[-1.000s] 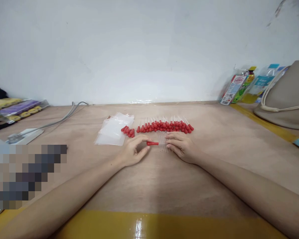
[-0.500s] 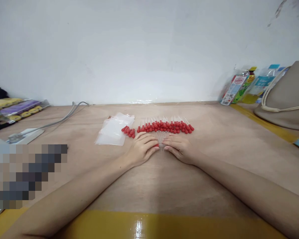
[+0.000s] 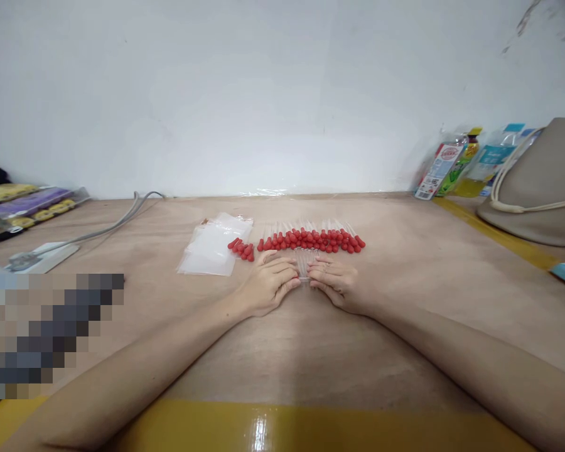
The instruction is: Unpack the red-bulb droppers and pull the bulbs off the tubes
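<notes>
My left hand (image 3: 274, 285) is closed, with a sliver of a red rubber bulb showing at its fingertips. Opposite it, my right hand (image 3: 335, 282) pinches a clear thin dropper tube (image 3: 304, 279), which lies crosswise between the two hands. The fingers hide most of the bulb and the tube's far end. Just beyond the fingertips, several loose clear tubes (image 3: 307, 258) lie side by side on the table. Behind them stretches a row of droppers with red bulbs (image 3: 311, 238), tubes pointing away. Loose red bulbs (image 3: 242, 249) sit left of that row.
Clear plastic bags (image 3: 208, 251) are stacked left of the bulbs. A power strip (image 3: 47, 256) with a grey cable and some packets (image 3: 32, 204) lie at the far left. Bottles (image 3: 487, 163), a carton (image 3: 440, 172) and a beige bag (image 3: 539, 182) stand at the right.
Both hands remain together, the tube still between them. Less of the red bulb shows at my left fingertips. The whole view has shifted slightly.
</notes>
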{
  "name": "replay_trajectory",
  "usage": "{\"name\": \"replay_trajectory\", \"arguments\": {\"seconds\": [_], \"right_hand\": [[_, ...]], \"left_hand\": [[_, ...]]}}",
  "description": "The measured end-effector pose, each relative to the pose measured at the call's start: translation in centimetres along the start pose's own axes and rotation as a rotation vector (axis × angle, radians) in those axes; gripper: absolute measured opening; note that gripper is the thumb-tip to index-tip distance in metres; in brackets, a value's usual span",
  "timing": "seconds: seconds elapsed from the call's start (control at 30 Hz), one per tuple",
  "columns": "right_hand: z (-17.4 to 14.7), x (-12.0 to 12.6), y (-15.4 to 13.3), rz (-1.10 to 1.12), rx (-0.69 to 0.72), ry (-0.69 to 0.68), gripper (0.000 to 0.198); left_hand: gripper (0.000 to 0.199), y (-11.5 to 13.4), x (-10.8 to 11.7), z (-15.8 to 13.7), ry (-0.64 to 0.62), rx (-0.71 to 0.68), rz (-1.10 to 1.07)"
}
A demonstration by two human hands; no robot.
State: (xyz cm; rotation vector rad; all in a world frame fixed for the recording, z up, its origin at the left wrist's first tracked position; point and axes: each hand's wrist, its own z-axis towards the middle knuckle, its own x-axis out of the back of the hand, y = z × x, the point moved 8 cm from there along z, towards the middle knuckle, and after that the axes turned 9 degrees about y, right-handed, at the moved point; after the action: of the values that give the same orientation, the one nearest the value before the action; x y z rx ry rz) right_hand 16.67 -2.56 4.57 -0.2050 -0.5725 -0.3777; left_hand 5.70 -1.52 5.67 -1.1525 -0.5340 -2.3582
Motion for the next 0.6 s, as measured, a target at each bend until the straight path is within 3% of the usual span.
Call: {"name": "replay_trajectory", "arguments": {"seconds": [0.6], "right_hand": [[-0.3, 1.4, -1.4, -0.066, 0.120, 0.053, 0.026]], "left_hand": [[0.024, 0.3, 0.1, -0.5, -0.053, -0.029, -0.097]]}}
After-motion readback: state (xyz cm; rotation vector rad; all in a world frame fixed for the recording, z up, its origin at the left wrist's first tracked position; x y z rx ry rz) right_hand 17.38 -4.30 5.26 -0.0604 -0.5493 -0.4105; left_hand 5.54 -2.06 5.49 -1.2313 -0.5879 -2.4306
